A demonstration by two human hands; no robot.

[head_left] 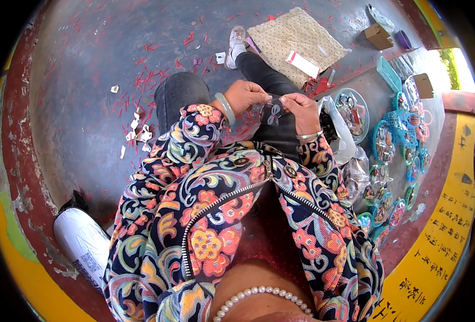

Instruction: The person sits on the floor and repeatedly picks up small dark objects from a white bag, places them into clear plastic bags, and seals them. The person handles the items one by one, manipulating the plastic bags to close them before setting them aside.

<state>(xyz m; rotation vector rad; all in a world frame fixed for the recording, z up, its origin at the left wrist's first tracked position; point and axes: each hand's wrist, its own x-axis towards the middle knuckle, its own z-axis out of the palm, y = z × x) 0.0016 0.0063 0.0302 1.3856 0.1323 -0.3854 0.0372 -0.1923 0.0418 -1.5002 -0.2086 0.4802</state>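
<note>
In front of my lap, my left hand [245, 96] and my right hand [301, 110] are close together, each with thumb and fingers pinched. Between their fingertips runs a thin, pale strand, too fine to make out well. Just below it hangs a small dark bow-shaped ornament [273, 115] with grey, petal-like loops, seen against my dark trousers. It seems to hang from the strand, though the exact join is hidden. A pale green bangle circles my left wrist and a silver one my right. Beside my right wrist stands an open white plastic bag [342, 129] with dark contents.
Several coloured plastic baskets [383, 142] of small items crowd the right side. Ahead lies a patterned beige cloth [296, 43] with a white box [303, 63] on it. Red and white paper scraps litter the floor. A white package [81, 244] is at the lower left.
</note>
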